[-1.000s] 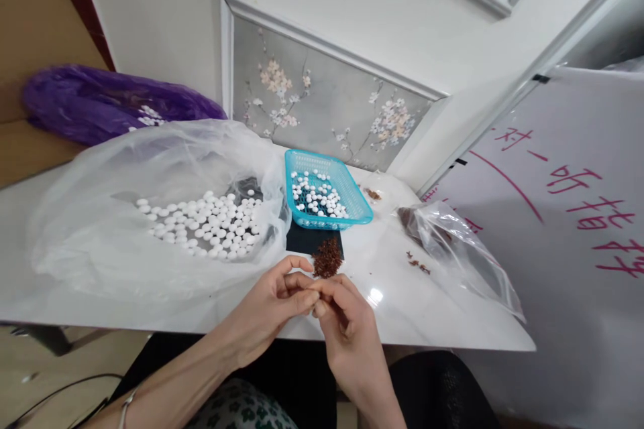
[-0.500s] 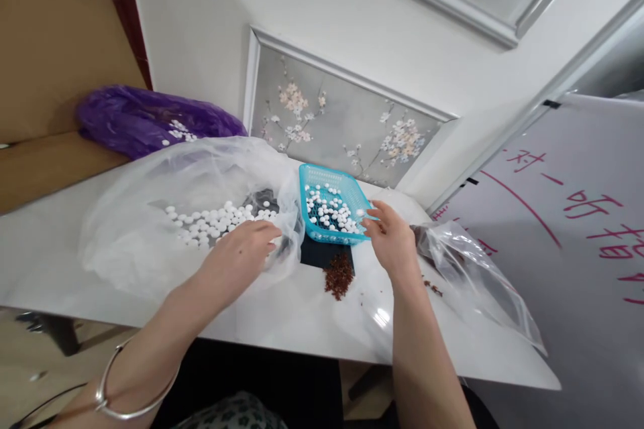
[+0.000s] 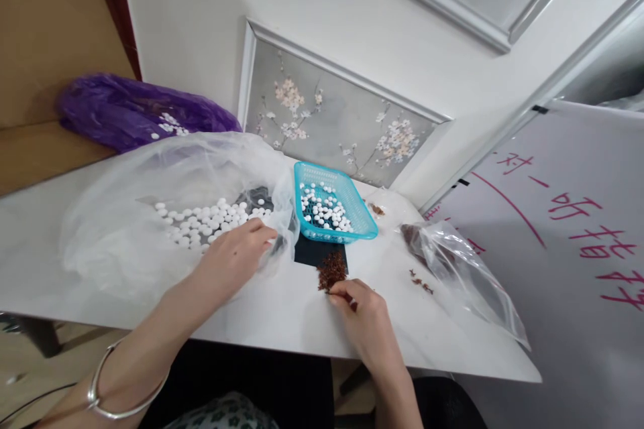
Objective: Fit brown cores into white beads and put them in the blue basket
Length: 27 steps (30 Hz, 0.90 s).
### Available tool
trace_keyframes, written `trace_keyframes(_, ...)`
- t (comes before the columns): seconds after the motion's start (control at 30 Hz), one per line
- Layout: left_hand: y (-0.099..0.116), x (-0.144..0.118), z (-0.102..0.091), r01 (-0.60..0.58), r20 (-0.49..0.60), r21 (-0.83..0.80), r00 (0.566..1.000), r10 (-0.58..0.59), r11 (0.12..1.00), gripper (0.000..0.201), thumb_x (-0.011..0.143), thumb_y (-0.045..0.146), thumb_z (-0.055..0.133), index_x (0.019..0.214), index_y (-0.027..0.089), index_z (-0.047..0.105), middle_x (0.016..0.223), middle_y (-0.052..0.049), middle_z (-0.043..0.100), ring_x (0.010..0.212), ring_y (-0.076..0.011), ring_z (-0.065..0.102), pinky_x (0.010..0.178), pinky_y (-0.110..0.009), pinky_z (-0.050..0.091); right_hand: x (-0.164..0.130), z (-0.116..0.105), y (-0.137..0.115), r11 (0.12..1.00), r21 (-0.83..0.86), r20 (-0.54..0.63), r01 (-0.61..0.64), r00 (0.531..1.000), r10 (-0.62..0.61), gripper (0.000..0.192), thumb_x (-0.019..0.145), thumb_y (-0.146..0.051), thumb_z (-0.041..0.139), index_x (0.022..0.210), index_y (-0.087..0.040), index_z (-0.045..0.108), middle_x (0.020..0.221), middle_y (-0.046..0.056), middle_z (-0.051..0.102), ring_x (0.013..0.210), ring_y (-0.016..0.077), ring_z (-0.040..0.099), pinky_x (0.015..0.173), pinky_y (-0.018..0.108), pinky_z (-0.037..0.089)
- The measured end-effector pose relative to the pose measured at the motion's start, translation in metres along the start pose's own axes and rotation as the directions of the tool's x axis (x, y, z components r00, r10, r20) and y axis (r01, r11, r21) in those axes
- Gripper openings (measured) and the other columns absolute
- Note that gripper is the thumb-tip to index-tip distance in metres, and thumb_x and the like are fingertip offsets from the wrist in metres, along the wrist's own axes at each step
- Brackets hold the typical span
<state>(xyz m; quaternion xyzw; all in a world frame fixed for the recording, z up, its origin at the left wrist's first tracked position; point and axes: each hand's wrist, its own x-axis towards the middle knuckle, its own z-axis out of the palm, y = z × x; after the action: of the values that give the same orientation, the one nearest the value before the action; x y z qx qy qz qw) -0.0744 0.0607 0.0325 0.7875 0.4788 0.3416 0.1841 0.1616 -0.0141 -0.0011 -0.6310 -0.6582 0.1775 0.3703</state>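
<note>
Left hand: the left hand is left of centre, knuckles up, over the right end of the white pieces; its fingertips are hidden, so I cannot tell whether it grips one.
Right hand: the right hand is low, right of centre — thumb and forefinger brought together at the near edge of the brown pile; whether a bit is pinched there is too small to tell.
White pieces: loosely spread in the translucent bag, left of centre; more lie in the blue basket, mid-frame.
Brown pile: centre, below the basket, partly on the black sheet.
Purple bag: upper left.
Clear bag: lower right, beside scattered brown bits.
</note>
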Motion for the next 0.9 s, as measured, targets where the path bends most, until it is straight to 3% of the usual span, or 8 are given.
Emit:
trace_keyframes(0.13, 0.029, -0.007, -0.003, 0.003, -0.070, -0.251, 0.997, -0.021, 0.968, 0.020, 0.086, 0.029, 0.052, 0.093, 0.022, 0.069, 0.100, -0.006, 0.065, 0.088, -0.0202, 0.058, 0.076, -0.027, 0.041, -0.001, 0.005, 0.004, 1.000, -0.009, -0.014, 0.000, 1.000, -0.001, 0.016, 0.077, -0.014, 0.055, 0.068, -0.021, 0.067, 0.072, 0.003, 0.063, 0.065, 0.0175, 0.059, 0.065, 0.028, 0.044)
trace_keyframes(0.2, 0.045, -0.016, 0.003, 0.069, 0.004, -0.500, 0.997, -0.077, 0.863, 0.017, 0.082, 0.029, 0.058, 0.092, 0.022, 0.070, 0.100, -0.005, 0.066, 0.085, -0.0192, 0.058, 0.073, -0.026, 0.043, -0.002, 0.005, 0.005, 1.000, -0.001, -0.022, 0.007, 1.000, -0.007, 0.016, 0.079, -0.016, 0.054, 0.070, -0.020, 0.066, 0.076, 0.003, 0.063, 0.068, 0.0175, 0.058, 0.067, 0.028, 0.044)
trace_keyframes(0.27, 0.057, -0.025, 0.014, 0.222, 0.183, -0.700, 0.974, -0.130, 0.678, 0.016, 0.078, 0.028, 0.064, 0.090, 0.021, 0.071, 0.098, -0.005, 0.067, 0.081, -0.0179, 0.058, 0.073, -0.027, 0.044, -0.004, 0.003, 0.006, 1.000, 0.012, -0.041, 0.006, 0.999, -0.006, 0.015, 0.082, -0.018, 0.052, 0.074, -0.020, 0.065, 0.078, 0.003, 0.063, 0.070, 0.0175, 0.058, 0.067, 0.028, 0.044)
trace_keyframes(0.33, 0.063, -0.033, 0.028, 0.407, 0.374, -0.793, 0.913, -0.165, 0.454, 0.016, 0.074, 0.027, 0.069, 0.088, 0.019, 0.072, 0.090, -0.004, 0.067, 0.076, -0.0149, 0.057, 0.072, -0.026, 0.045, -0.008, 0.000, 0.004, 0.998, 0.048, -0.056, -0.031, 0.998, 0.034, 0.014, 0.084, -0.020, 0.051, 0.075, -0.019, 0.062, 0.074, 0.002, 0.063, 0.069, 0.0170, 0.057, 0.065, 0.027, 0.044)
trace_keyframes(0.43, 0.062, -0.039, 0.046, 0.589, 0.564, -0.801, 0.802, -0.196, 0.108, 0.022, 0.073, 0.028, 0.072, 0.093, 0.020, 0.069, 0.082, -0.002, 0.067, 0.071, -0.0104, 0.057, 0.072, -0.023, 0.045, -0.013, -0.005, -0.002, 0.974, 0.208, -0.047, -0.095, 0.993, 0.107, 0.010, 0.084, -0.024, 0.055, 0.079, -0.018, 0.060, 0.070, 0.001, 0.062, 0.065, 0.0157, 0.056, 0.063, 0.026, 0.045)
trace_keyframes(0.5, 0.058, -0.040, 0.053, 0.626, 0.622, -0.778, 0.759, -0.193, -0.046, 0.020, 0.075, 0.029, 0.072, 0.092, 0.019, 0.067, 0.082, -0.002, 0.066, 0.071, -0.0085, 0.058, 0.072, -0.020, 0.046, -0.016, -0.008, -0.008, 0.927, 0.362, -0.021, -0.095, 0.994, 0.110, 0.008, 0.084, -0.025, 0.057, 0.085, -0.018, 0.061, 0.075, 0.002, 0.063, 0.069, 0.0159, 0.058, 0.066, 0.027, 0.048)
trace_keyframes(0.73, 0.048, -0.039, 0.060, 0.609, 0.625, -0.781, 0.764, -0.163, -0.137, 0.016, 0.078, 0.028, 0.069, 0.080, 0.012, 0.069, 0.079, -0.002, 0.061, 0.072, -0.0053, 0.057, 0.073, -0.013, 0.048, -0.022, -0.004, -0.018, 0.773, 0.629, 0.029, -0.087, 0.996, 0.089, 0.005, 0.080, -0.024, 0.067, 0.080, -0.019, 0.069, 0.106, 0.006, 0.059, 0.087, 0.0168, 0.060, 0.075, 0.028, 0.051)
trace_keyframes(0.9, 0.047, -0.041, 0.062, 0.609, 0.626, -0.779, 0.767, -0.140, -0.148, 0.014, 0.078, 0.023, 0.070, 0.085, 0.011, 0.070, 0.083, -0.004, 0.065, 0.075, -0.0060, 0.059, 0.076, -0.013, 0.047, -0.025, 0.008, -0.017, 0.640, 0.759, 0.033, -0.123, 0.988, 0.151, 0.007, 0.084, -0.026, 0.064, 0.085, -0.019, 0.067, 0.091, 0.004, 0.062, 0.078, 0.0145, 0.061, 0.074, 0.030, 0.053)
